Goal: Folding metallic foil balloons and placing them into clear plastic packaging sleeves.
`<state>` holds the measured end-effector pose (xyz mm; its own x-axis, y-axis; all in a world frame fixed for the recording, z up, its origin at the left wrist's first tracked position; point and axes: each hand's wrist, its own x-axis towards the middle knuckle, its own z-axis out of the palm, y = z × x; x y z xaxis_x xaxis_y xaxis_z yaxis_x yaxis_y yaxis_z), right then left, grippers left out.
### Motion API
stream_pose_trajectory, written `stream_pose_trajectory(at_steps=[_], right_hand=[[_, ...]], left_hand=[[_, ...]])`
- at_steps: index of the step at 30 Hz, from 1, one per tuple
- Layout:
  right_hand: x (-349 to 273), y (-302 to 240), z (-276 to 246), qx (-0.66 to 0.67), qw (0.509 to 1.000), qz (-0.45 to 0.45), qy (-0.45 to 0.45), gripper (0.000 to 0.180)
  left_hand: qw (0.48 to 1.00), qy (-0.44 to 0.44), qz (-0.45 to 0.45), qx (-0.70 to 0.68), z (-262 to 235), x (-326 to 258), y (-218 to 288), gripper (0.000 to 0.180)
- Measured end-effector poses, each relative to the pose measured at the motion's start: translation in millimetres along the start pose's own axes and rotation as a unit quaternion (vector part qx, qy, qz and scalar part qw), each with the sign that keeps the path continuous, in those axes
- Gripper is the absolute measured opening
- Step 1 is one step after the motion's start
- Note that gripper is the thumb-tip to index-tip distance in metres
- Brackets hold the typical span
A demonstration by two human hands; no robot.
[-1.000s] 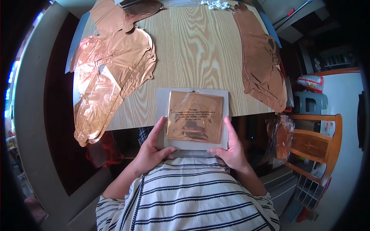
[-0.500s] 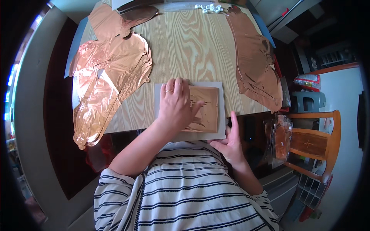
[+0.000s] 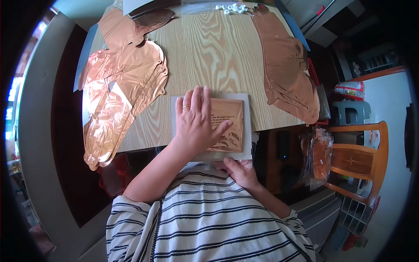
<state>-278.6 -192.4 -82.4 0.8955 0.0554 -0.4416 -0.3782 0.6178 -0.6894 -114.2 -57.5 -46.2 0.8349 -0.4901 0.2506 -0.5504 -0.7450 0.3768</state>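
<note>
At the near table edge, the left hand (image 3: pixel 197 120) is now pressing flat, fingers spread, on the folded square of rose-gold foil (image 3: pixel 227 124).
Half a second back it was sitting further left; the right hand (image 3: pixel 241 171) has slid under the flat grey card (image 3: pixel 248 124), pinching its near edge. Loose rose-gold foil balloons (image 3: pixel 120 91) are lying on the pale wood-grain table (image 3: pixel 209 52).

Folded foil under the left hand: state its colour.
Shiny copper, rose-gold. The folded foil lies on a grey card under the left hand; head view shows it.
</note>
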Motion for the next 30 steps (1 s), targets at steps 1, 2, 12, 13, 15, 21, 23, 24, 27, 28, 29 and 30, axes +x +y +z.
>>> stream_pose_trajectory(at_steps=[1, 2, 12, 13, 15, 21, 23, 24, 27, 28, 29, 30], right_hand=[[0, -3, 4, 0.018, 1.0, 0.006, 0.001, 0.04], [0, -2, 3, 0.008, 1.0, -0.001, -0.011, 0.039], [5, -1, 6, -0.067, 0.996, -0.051, -0.038, 0.033], [6, 2, 3, -0.042, 0.998, -0.032, -0.031, 0.033], [7, 0, 6, -0.029, 0.999, -0.034, -0.009, 0.033], [13, -2, 3, -0.062, 0.998, -0.031, 0.009, 0.035], [14, -2, 5, -0.06, 0.997, -0.036, 0.017, 0.034], [15, -2, 7, -0.055, 0.997, -0.041, 0.024, 0.034], [15, 4, 7, -0.055, 0.996, -0.063, 0.028, 0.031], [16, 7, 6, -0.059, 0.995, -0.071, 0.027, 0.03], [19, 11, 6, -0.056, 0.995, -0.081, 0.012, 0.03], [22, 14, 7, -0.055, 0.994, -0.091, -0.002, 0.03]], left_hand=[[0.999, -0.027, -0.001, 0.033, 0, -1, -3, 0.091], [0.999, -0.031, -0.002, 0.044, -1, -2, -2, 0.091], [0.999, -0.033, -0.01, -0.033, -21, -1, -4, 0.089], [0.996, -0.008, -0.01, -0.091, -25, -3, -12, 0.089], [0.996, 0.004, 0.03, -0.078, -38, -19, -26, 0.09], [0.993, -0.087, 0.078, -0.027, -51, -78, -47, 0.098], [0.994, -0.081, 0.076, -0.002, -49, -83, -46, 0.098], [0.994, -0.078, 0.074, 0.011, -47, -85, -45, 0.098], [0.995, -0.058, 0.082, 0.027, -39, -91, -45, 0.098], [0.996, -0.051, 0.075, 0.017, -38, -91, -43, 0.096], [0.997, -0.053, 0.06, -0.012, -44, -88, -39, 0.091], [0.997, -0.055, 0.045, -0.042, -56, -81, -33, 0.086]])
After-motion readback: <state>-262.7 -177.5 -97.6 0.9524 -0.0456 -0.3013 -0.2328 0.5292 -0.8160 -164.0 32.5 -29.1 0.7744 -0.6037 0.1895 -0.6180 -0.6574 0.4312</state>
